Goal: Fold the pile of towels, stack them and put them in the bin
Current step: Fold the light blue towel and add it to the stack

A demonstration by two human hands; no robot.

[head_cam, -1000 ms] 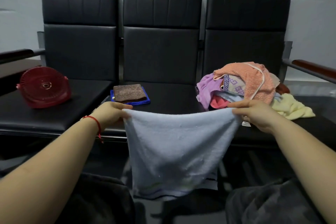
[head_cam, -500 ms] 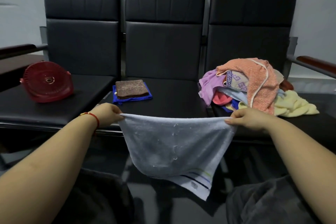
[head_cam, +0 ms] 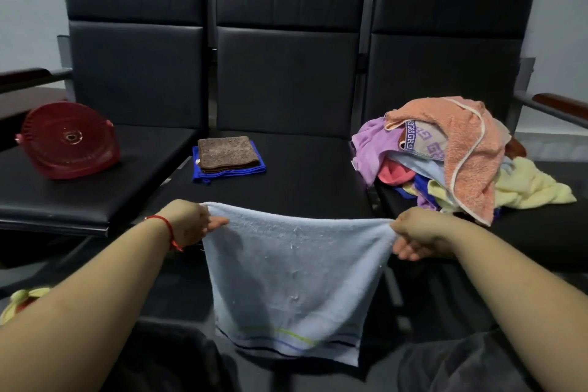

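**Pale towel held out over the bench**

Left hand [head_cam: 191, 224] and right hand [head_cam: 420, 237] each pinch a top corner of the pale towel [head_cam: 292, 277], hanging at 6 o'clock. Towel pile [head_cam: 461, 156] at 2, folded stack [head_cam: 227, 156] at 11, red bin [head_cam: 68, 140] at 9. Its opening is hidden.

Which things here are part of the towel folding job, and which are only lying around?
Part of the job:
- pale blue towel, held by left hand and right hand
- folded brown towel on folded blue towel
- unfolded towel pile
- red bin, on its side

Lying around:
- yellow object, bottom left, unclear
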